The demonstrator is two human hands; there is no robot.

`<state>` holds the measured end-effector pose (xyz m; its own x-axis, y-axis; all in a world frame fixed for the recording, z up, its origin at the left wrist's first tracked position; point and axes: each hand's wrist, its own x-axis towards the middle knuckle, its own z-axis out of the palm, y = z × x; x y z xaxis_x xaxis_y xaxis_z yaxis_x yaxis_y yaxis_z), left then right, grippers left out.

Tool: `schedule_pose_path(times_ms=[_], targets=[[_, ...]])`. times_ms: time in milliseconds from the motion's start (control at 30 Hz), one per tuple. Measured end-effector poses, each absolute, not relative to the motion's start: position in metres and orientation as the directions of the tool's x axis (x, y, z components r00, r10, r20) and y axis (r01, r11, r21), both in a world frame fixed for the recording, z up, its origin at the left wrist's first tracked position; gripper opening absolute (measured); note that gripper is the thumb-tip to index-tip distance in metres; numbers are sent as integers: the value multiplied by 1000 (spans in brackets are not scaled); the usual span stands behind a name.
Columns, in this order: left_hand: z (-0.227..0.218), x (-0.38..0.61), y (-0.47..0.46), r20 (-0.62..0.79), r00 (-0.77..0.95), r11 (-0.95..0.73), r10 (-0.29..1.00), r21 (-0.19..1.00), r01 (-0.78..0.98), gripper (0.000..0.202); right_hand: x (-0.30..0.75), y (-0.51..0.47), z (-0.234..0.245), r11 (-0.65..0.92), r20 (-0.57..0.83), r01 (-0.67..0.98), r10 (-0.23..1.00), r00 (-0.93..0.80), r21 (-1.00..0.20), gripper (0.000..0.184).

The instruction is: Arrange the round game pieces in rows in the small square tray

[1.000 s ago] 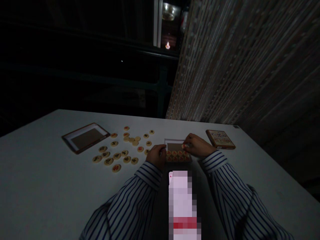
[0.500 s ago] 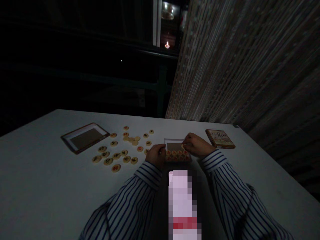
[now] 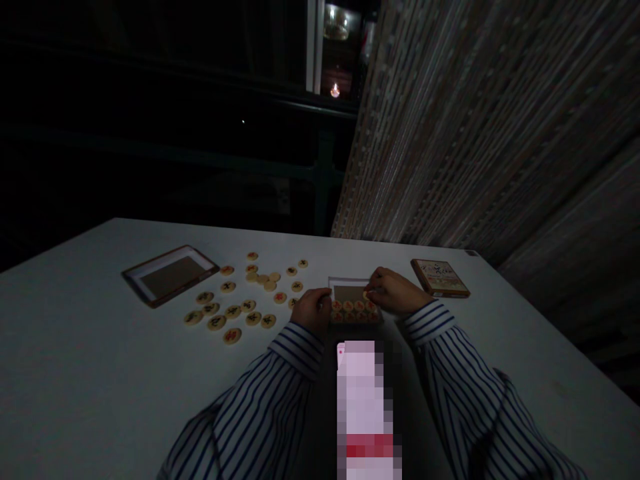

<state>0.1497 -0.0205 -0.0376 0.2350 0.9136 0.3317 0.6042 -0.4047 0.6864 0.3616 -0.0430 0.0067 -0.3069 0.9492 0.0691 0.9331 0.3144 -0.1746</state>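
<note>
A shallow box [image 3: 347, 292] lies in front of me with rows of round Chinese chess pieces [image 3: 349, 306], red characters up, filling its near part. My left hand [image 3: 313, 311] is closed at the box's left wall, fingers curled; its palm is hidden. Over the box's right side, my right hand [image 3: 395, 291] pinches one pale xiangqi piece [image 3: 367, 295] between thumb and fingers, above the far end of the rows. Left of my left hand, several loose pieces [image 3: 233, 312] are scattered, some with black characters, some red, a few blank side up.
An open box lid [image 3: 173, 275] lies at the left of the white table [image 3: 125, 373]. A closed printed box [image 3: 441, 277] sits at the right. Below my hands is a lit, pixelated phone screen [image 3: 365, 400]. A string curtain [image 3: 425, 133] hangs behind the table.
Hardly anything differs. The piece in my right hand has shifted very slightly at the box's right side; my left hand stays put.
</note>
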Motion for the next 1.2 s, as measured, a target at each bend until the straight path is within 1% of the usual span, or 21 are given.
schedule_pose_path(times_ms=[400,767,933,1200], targets=[[-35,150,-21,303,248,-392,920,687,612,24,362,-44,7,321,77,933,947,-312,-165,24],[-37,149,-20,326,253,-411,911,670,618,23,361,-43,8,314,64,938,949,-308,-150,24],[-36,149,-20,305,252,-395,918,680,617,24,361,-44,8,323,67,934,946,-316,-153,25],[-36,149,-21,315,264,-411,912,669,619,23,361,-43,9,304,49,940,953,-300,-152,25]])
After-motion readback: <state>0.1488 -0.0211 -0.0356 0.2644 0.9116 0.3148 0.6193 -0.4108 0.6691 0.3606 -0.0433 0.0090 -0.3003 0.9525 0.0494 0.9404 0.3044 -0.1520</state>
